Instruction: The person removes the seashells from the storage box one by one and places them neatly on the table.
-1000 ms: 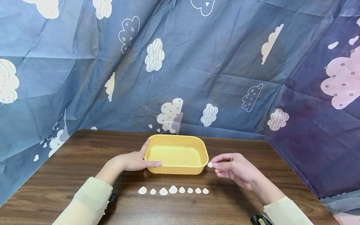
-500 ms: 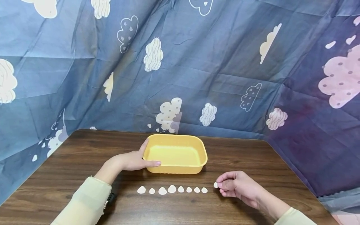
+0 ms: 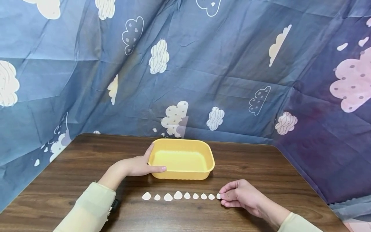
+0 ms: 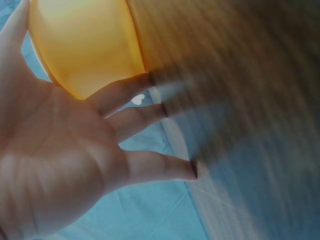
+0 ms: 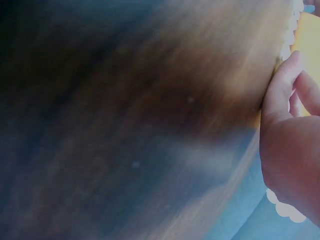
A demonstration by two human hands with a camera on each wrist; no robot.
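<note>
My right hand [image 3: 242,197] pinches a small white flat rounded piece [image 3: 218,196] between thumb and fingertips, low over the table at the right end of a row. Several similar white pieces [image 3: 178,195] make up that row, some larger than others. My left hand [image 3: 137,165] rests against the left end of a yellow plastic tub [image 3: 181,175], its thumb along the front rim. In the left wrist view, the fingers [image 4: 160,166] are straight and spread, tips at the table. The right wrist view shows the right hand [image 5: 290,135] from the side, its pinched piece hidden.
Both hands work over a dark wood-grain table [image 3: 95,151]. Behind it and along the sides hangs a blue cloth [image 3: 194,87] with cloud prints. The tub stands near the table's back edge, beyond the row of pieces.
My right hand has come from beside the tub's right end toward me, then left to the row's right end, carrying the white piece. The left hand and tub have stayed put.
</note>
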